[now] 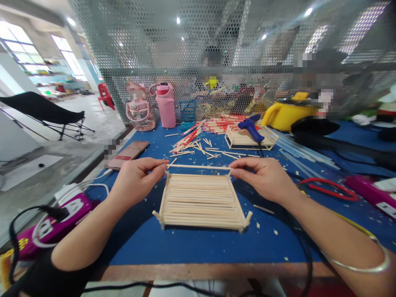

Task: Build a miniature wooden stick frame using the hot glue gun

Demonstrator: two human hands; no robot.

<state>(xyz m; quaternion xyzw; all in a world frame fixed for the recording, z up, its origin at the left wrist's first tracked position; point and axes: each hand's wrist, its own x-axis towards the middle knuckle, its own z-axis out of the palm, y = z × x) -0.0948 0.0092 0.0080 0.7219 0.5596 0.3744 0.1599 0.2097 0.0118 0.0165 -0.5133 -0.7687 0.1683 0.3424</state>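
A thin wooden stick runs level between my two hands. My left hand pinches its left end, and my right hand pinches the right end. Just below it on the blue mat lies a flat raft of wooden sticks with short posts at its corners. The stick is at the tops of the two far posts; whether it touches them I cannot tell. Farther back, a blue glue gun rests on a second small stick frame.
Loose stick pieces and red-wrapped stick bundles lie behind. A phone, pink bottles and a purple power strip stand left. Red-handled pliers, clear glue sticks and a yellow pot are right.
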